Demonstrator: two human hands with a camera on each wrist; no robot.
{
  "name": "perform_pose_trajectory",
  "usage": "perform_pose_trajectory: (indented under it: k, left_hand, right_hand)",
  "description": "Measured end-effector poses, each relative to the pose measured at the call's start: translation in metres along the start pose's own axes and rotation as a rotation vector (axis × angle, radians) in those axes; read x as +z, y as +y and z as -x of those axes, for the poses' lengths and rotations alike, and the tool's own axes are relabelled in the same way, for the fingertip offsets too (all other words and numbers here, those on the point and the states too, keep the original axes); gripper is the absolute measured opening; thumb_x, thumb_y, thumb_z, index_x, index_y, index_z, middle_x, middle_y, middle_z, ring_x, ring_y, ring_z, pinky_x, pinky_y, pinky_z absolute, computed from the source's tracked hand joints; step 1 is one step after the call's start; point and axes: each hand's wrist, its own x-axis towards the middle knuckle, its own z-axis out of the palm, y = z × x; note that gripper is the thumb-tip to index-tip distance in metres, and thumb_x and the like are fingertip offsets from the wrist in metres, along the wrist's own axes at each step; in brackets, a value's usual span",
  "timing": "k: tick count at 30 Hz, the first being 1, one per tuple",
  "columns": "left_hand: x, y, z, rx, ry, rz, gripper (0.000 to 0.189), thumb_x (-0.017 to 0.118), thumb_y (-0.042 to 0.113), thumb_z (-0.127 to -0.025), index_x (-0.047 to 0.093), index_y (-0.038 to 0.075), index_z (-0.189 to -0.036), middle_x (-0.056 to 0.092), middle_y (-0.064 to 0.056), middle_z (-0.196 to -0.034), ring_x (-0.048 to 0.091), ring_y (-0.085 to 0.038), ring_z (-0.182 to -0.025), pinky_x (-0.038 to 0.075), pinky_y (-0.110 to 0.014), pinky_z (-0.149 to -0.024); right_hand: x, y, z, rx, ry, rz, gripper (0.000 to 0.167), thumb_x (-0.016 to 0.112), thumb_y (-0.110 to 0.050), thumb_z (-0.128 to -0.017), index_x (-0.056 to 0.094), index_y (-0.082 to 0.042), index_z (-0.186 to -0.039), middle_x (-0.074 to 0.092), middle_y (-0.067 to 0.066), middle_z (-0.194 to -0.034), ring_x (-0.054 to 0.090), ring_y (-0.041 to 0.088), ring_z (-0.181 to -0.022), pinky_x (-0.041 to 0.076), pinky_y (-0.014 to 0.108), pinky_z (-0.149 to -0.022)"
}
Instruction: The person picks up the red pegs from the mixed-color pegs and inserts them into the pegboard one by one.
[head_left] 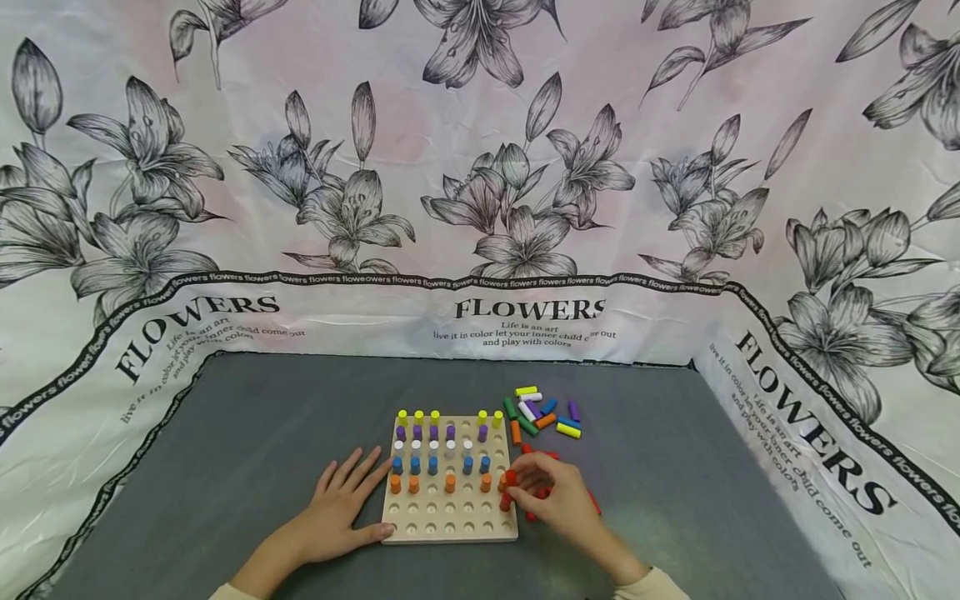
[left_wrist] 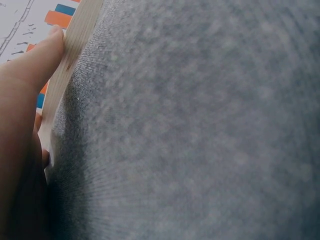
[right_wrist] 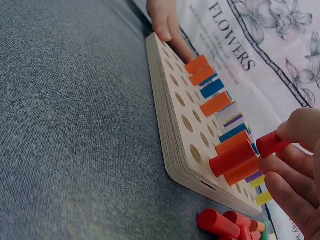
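Observation:
A wooden pegboard point(head_left: 440, 539) lies flat with rows of yellow, purple, white, blue and orange pegs standing in its holes. My left hand point(head_left: 333, 508) rests at its left side, fingers spread and thumb on the near corner; the left wrist view shows the thumb point(left_wrist: 47, 52) against the wooden edge. Between thumb and fingertips, my right hand point(head_left: 558, 500) pinches a red peg point(right_wrist: 272, 143) above the board's right side. Just below it, another red peg point(right_wrist: 232, 158) stands in a hole beside an orange one. Several holes in the two nearest rows hold nothing.
Loose pegs in yellow, white, green, purple, blue and orange point(head_left: 545, 421) lie beyond the board's far right corner. Red pegs point(right_wrist: 217, 223) lie beside the right edge, partly hidden by my right hand. A flower-printed cloth point(head_left: 525, 325) surrounds the grey table point(head_left: 262, 433).

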Motion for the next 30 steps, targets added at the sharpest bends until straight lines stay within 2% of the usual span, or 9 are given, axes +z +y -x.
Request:
perform_pose_trajectory:
  k: [7,13,17,22,30]
  left_hand:
    - [-0.003,0.001,-0.001,-0.001,-0.005,-0.012,0.09,0.057,0.07,-0.087,0.021,0.031,-0.159,0.016,-0.006,-0.168,0.013,-0.04,-0.154,0.005,-0.067,-0.116]
    - [-0.008,0.005,0.002,0.03,0.017,0.01,0.087,0.061,0.062,-0.089,0.026,0.024,-0.159,0.022,-0.013,-0.166,0.017,-0.046,-0.151,0.008,-0.071,-0.113]
    - [-0.008,0.007,0.004,0.019,-0.001,0.009,0.087,0.059,0.064,-0.09,0.024,0.024,-0.159,0.019,-0.011,-0.167,0.015,-0.044,-0.153,0.007,-0.071,-0.114]
    - [-0.008,0.008,0.003,0.014,-0.014,0.016,0.088,0.058,0.064,-0.089,0.024,0.024,-0.159,0.018,-0.01,-0.167,0.013,-0.044,-0.153,0.006,-0.071,-0.114]
    - [-0.007,0.008,0.002,0.014,-0.015,0.007,0.088,0.058,0.065,-0.089,0.024,0.025,-0.159,0.018,-0.011,-0.167,0.014,-0.044,-0.153,0.006,-0.07,-0.114]
  right_hand:
    - [0.005,0.0,-0.003,-0.028,0.015,-0.026,0.024,0.081,-0.014,-0.083,0.068,-0.014,-0.103,0.075,0.005,-0.095,0.069,0.007,-0.077,0.058,0.023,-0.068]
    - [0.008,0.001,-0.003,-0.034,0.003,-0.049,0.021,0.079,-0.017,-0.085,0.067,-0.018,-0.102,0.074,0.004,-0.095,0.069,0.003,-0.077,0.059,0.025,-0.069]
    - [0.01,0.002,-0.002,-0.026,-0.01,-0.063,0.022,0.079,-0.017,-0.085,0.067,-0.018,-0.103,0.073,0.003,-0.096,0.07,0.004,-0.078,0.06,0.026,-0.072]
    - [0.012,-0.003,-0.001,-0.02,-0.013,-0.069,0.023,0.079,-0.013,-0.084,0.068,-0.011,-0.105,0.074,0.004,-0.096,0.07,0.005,-0.079,0.06,0.027,-0.073]
    - [0.016,0.001,-0.001,-0.069,-0.019,-0.085,0.024,0.079,-0.014,-0.084,0.068,-0.008,-0.105,0.075,0.005,-0.096,0.071,0.005,-0.08,0.06,0.027,-0.073]
